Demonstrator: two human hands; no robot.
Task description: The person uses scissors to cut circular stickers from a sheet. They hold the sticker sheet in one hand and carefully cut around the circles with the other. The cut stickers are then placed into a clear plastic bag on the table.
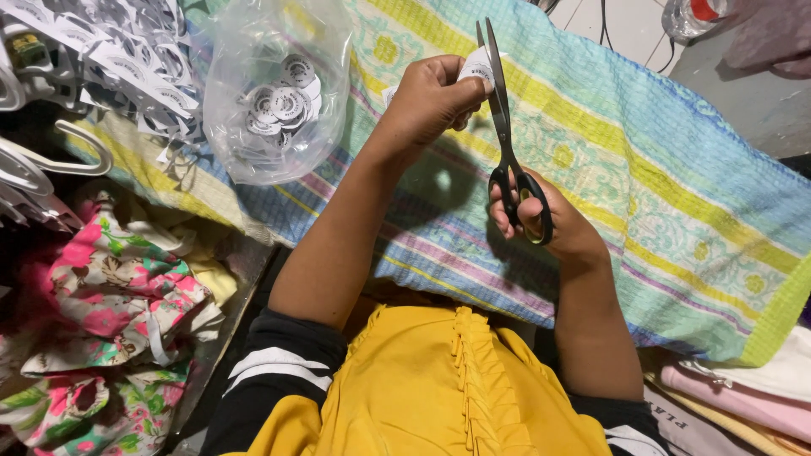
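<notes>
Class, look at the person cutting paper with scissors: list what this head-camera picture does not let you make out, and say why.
- Head view: most of the paper piece is hidden by the left hand and the scissors.
- The right hand fingertips are hidden inside the scissor handles.
- The print on the round labels is blurred by the plastic bag.
- The bottle is cut off by the top edge.

Black-handled scissors (514,152) in the right hand's fingers (517,215). White paper (478,66) with grey print in the left hand's fingertips (473,89). Below both, a cloth (659,177) striped blue, yellow, green and pink. Left of the fingers, a clear bag (274,93) of white-grey rounds; a pink-green floral fabric (101,287).
</notes>
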